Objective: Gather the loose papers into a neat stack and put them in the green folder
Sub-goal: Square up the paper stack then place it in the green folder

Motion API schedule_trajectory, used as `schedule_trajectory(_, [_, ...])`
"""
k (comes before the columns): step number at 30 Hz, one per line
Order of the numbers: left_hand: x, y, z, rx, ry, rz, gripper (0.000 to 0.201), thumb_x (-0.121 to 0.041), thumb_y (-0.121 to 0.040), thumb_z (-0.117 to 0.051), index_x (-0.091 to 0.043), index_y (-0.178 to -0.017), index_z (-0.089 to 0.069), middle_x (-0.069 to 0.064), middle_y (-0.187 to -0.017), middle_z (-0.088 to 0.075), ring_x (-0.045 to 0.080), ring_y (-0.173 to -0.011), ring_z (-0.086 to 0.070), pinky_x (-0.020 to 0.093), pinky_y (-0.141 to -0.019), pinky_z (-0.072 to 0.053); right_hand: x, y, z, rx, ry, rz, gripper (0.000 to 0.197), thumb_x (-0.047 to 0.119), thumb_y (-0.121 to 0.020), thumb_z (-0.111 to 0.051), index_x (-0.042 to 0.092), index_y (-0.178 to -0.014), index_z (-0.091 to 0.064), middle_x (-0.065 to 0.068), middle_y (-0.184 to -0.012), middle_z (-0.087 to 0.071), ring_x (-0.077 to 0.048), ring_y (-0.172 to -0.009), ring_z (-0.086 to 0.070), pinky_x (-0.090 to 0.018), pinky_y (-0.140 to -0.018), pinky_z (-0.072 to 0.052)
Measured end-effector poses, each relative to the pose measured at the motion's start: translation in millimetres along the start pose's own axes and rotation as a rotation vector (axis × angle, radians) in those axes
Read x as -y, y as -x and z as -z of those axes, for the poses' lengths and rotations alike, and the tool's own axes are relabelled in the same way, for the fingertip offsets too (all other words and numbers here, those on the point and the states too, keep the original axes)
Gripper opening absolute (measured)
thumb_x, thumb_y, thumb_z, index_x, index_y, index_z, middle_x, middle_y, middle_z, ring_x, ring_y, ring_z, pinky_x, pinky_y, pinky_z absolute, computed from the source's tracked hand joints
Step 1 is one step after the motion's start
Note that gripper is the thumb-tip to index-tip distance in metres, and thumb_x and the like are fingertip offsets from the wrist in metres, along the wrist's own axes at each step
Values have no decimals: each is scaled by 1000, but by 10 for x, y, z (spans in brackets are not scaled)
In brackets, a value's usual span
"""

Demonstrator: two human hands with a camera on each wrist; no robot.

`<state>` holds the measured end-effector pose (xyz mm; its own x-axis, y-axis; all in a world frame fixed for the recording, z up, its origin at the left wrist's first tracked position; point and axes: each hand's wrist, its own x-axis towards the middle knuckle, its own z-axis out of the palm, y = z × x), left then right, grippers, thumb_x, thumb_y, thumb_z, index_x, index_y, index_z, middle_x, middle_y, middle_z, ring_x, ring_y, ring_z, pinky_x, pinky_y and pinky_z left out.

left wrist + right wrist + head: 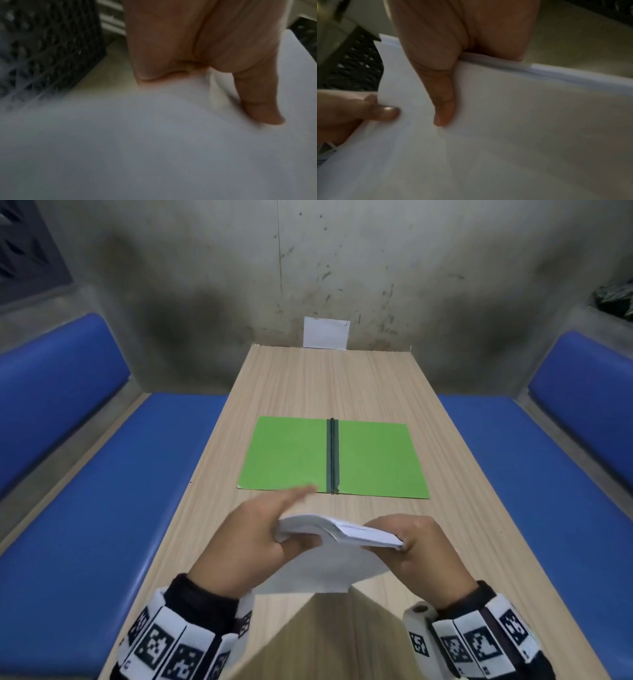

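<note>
Two hands hold my papers (329,556) up on edge, just above the near end of the desk (308,378). My right hand (418,546) grips the right side, with the thumb pressed flat on the front sheet. My left hand (260,539) has its fingers out straight along the left side and its thumb on the front. The top edge bends over on the left, so I think I should tap the bottom edge on the desk until all sides line up. The green folder (287,457) lies open and flat, just past my hands.
</note>
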<state>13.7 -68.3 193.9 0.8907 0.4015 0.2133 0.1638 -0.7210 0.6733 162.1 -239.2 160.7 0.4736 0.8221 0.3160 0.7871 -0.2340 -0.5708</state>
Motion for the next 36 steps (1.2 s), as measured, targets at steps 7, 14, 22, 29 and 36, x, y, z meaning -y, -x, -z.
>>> schedule_trajectory(7, [452,105,-9,9,605,346,54,-51,-47,-75,-12,-84,-75,-1,-76,-75,12,-68,-68,24,-62,-52,-432,119,165,-306,-245,-387,67,68,-46,-72,40,-106,-58,24,-106,-62,9,-95,-54,-5,-84,-40])
schedule_trajectory(14, [621,276,-37,-9,820,397,37,-50,-51,-83,-31,-83,-77,-2,-86,-78,13,-78,-73,19,-63,-56,-677,377,-43,59,-960,-662,91,43,-37,-90,6,-114,-58,-12,-109,-71,-35,-110,-61,-27,-76,-55])
schedule_trajectory(22, [434,282,-626,-439,792,500,11,-28,-74,-75,-22,-81,-68,-17,-64,-73,2,-65,-68,11,-56,-49,-280,323,-340,-341,-853,-570,27,-5,-77,-67,23,-75,-66,24,-58,-70,10,-58,-64,-6,-55,-49])
schedule_trajectory(29, [573,435,-785,-396,717,400,81,-71,-45,-71,-38,-116,-52,-21,-113,-62,-7,-108,-56,11,-78,-49,-284,478,-527,-393,-849,-596,69,65,-43,-76,35,-102,-58,3,-102,-69,-17,-100,-64,-31,-79,-52])
schedule_trajectory(36, [518,339,-727,-602,725,449,67,-84,-46,-58,-39,-96,-62,-10,-102,-70,13,-102,-61,30,-87,-51,-285,365,-505,-547,-810,-690,89,93,-40,-47,19,-87,-64,-8,-87,-66,-23,-80,-60,-35,-71,-45])
